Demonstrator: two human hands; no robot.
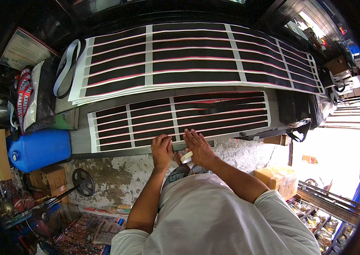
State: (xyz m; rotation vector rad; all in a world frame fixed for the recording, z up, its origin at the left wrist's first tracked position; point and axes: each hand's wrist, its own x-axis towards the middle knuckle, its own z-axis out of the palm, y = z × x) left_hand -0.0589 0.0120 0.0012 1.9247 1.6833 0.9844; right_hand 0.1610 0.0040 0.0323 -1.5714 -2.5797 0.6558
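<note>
A long printed sheet [152, 123] with black panels, white bars and thin red lines lies on the dark grey table, close to me. My left hand [162, 151] is at its near edge, fingers bent and drawn together; what they pinch, if anything, is hidden. Just to the right, my right hand [199, 149] rests on the same edge with its fingers stretched flat over the sheet. A pale ring like a roll of tape [186, 157] hangs beside that hand's thumb; how it is held does not show.
Behind the sheet lies a larger stack of similar printed sheets [192, 55]. A white looped strap [67, 68], red lettered ribbons [24, 91] and a blue jerrycan [40, 149] are at the left. Black plastic bags [297, 110] sit at the right end, a taped carton [277, 180] below.
</note>
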